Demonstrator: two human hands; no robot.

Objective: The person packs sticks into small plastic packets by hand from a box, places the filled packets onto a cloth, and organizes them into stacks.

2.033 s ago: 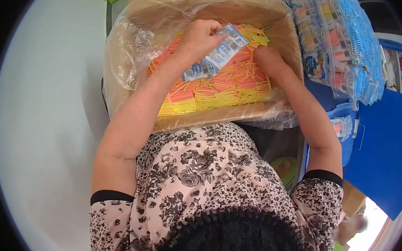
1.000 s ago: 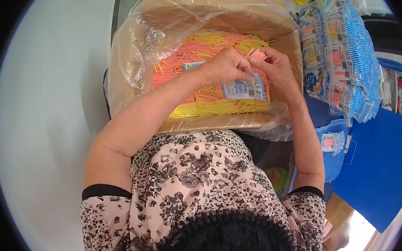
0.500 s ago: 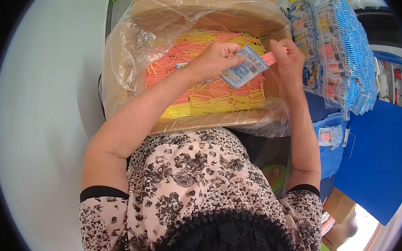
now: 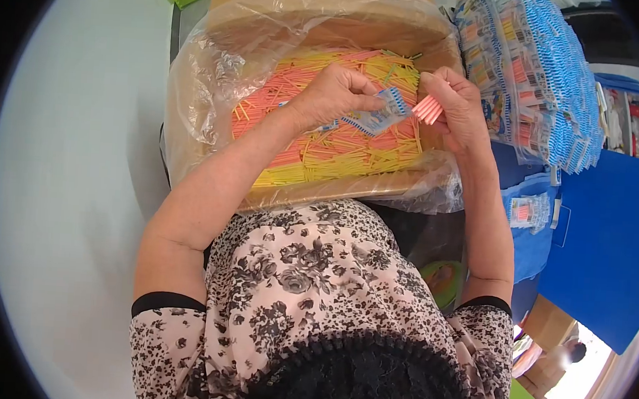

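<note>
Remotely, I see the left hand (image 4: 340, 98) pinching a blue-edged printed packet (image 4: 384, 119) by one end, probably to leave its far end unobstructed. Above the plastic-lined carton (image 4: 328, 185), the right hand (image 4: 457, 105) grips pink sticks (image 4: 428, 110), tips exposed facing the packet.

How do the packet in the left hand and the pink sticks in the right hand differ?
The packet is flat with blue print; the pink sticks are slender, with no print visible. The left hand pinches the packet, while the right hand grasps the pink sticks in a bunch. Both are held.
</note>
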